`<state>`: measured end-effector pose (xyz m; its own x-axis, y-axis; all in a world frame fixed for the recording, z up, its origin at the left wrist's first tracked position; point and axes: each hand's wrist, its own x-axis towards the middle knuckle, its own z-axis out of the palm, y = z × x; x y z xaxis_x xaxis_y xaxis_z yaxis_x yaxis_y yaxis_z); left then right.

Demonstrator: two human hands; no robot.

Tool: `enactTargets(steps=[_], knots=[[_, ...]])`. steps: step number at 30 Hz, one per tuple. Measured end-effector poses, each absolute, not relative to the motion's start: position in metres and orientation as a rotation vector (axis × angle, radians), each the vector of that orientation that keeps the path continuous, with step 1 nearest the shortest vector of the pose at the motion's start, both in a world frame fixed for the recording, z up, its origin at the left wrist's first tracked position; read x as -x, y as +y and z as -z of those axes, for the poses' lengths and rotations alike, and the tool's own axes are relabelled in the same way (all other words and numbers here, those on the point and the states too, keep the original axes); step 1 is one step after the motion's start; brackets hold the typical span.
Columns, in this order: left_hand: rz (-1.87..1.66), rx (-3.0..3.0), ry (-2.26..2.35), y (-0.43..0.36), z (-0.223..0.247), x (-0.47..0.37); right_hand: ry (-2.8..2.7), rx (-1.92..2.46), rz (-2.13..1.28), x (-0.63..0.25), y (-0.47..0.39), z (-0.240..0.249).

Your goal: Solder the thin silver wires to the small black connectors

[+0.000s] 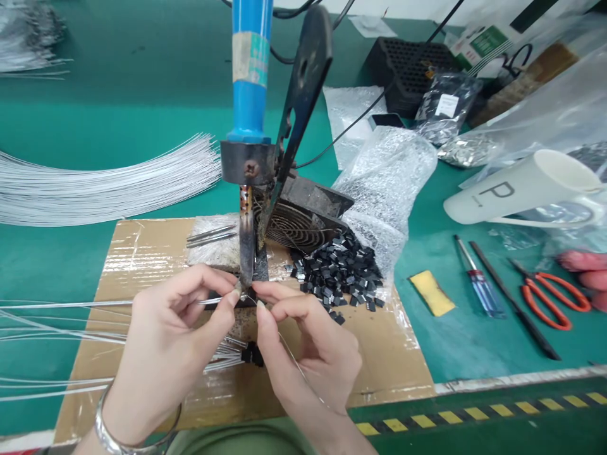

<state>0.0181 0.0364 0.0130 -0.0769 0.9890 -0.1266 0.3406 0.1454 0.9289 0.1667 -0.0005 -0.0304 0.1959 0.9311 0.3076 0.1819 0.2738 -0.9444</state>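
My left hand (175, 335) pinches a white wire (104, 304) between thumb and fingers, its end just under the tip of a blue soldering iron (251, 107). The iron hangs upright, clamped in a black metal stand (303, 82). Thin solder wire (294, 363) runs across my right hand (315, 344), whose thumb and forefinger pinch it close to the same tip. The exact contact point is tiny and partly hidden by my fingertips. Below my hands lie several white wires with black connectors (252, 354) on their ends, on a cardboard sheet (379, 366).
A fan (298, 221) stands behind the iron, beside a pile of small black pieces (339, 272). A bundle of white wires (95, 193) lies left. To the right are a yellow sponge (431, 292), a screwdriver (484, 291), orange-handled cutters (552, 297) and a white mug (516, 189).
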Motion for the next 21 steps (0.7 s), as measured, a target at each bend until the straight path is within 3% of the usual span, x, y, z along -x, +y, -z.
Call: enactTargets(steps=[21], knots=[[-0.954,-1.293,1.599,0.0345,-0.0156,-0.019,-1.294,1.158,-0.699,-0.1656,-0.0004,0.0321]])
